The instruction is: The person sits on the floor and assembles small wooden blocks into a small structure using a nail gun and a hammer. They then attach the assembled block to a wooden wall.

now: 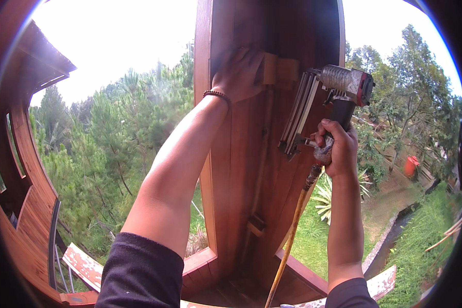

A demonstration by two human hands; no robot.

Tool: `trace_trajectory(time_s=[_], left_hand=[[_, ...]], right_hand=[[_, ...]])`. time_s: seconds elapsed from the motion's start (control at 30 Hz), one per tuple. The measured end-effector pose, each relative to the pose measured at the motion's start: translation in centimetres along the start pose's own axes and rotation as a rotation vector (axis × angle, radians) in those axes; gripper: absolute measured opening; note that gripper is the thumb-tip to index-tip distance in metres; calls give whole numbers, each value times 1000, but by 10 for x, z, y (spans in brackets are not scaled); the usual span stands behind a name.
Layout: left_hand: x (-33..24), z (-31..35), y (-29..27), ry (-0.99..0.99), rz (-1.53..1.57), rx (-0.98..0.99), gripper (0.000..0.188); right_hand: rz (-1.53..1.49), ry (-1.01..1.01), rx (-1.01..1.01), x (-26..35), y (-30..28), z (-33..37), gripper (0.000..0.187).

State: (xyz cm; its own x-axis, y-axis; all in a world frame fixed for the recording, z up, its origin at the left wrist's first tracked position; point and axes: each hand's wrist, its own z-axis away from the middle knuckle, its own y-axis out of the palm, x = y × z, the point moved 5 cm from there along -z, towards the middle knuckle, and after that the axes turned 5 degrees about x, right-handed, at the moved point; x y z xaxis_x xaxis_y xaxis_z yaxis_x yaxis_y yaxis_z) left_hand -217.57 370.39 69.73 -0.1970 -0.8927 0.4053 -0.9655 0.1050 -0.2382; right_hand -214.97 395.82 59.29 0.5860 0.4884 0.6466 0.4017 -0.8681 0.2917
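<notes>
My left hand reaches up into a corner of dark red-brown wood panels. Its fingers are stretched out along the left panel, partly lost in shadow. Right beside them is a small light wooden block set across the corner; whether the fingertips press on it is hard to see. My right hand is closed around the grip of a worn pneumatic nail gun. The gun's magazine slants down to the left, in front of the right panel and apart from the block. A yellow air hose hangs from the handle.
Lower in the corner sits another small wooden block. White-and-red weathered boards cross below. At left is a curved-looking wooden wall. Beyond lie trees, a grassy slope, a ditch and an orange-red container.
</notes>
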Motion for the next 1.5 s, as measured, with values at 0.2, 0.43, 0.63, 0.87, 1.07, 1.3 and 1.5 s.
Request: trace_trajectory(time_s=[0.2,0.43,0.63,0.87,1.07,1.3,1.5], left_hand=[[5,14,-4,-281,355,108,63],[-95,177,-58,-986,1552,297,48],[-163,245,-115,-1135,2054,337,38],[-159,222,-111,-1072,1796,133,31],[-164,221,-107,-1094,1841,106,30],[-170,218,-111,-1185,1971,56,30],[-167,217,-112,-1219,2019,13,30]], right_hand=[[-43,13,-26,32,23,6,14],[-206,87,-10,24,85,-33,17],[-206,181,-35,3,125,-68,14],[-238,235,-6,-10,139,-88,19],[-166,241,-27,-9,137,-90,17],[-106,238,-28,-9,140,-95,13],[-64,238,-31,-10,142,-101,13]])
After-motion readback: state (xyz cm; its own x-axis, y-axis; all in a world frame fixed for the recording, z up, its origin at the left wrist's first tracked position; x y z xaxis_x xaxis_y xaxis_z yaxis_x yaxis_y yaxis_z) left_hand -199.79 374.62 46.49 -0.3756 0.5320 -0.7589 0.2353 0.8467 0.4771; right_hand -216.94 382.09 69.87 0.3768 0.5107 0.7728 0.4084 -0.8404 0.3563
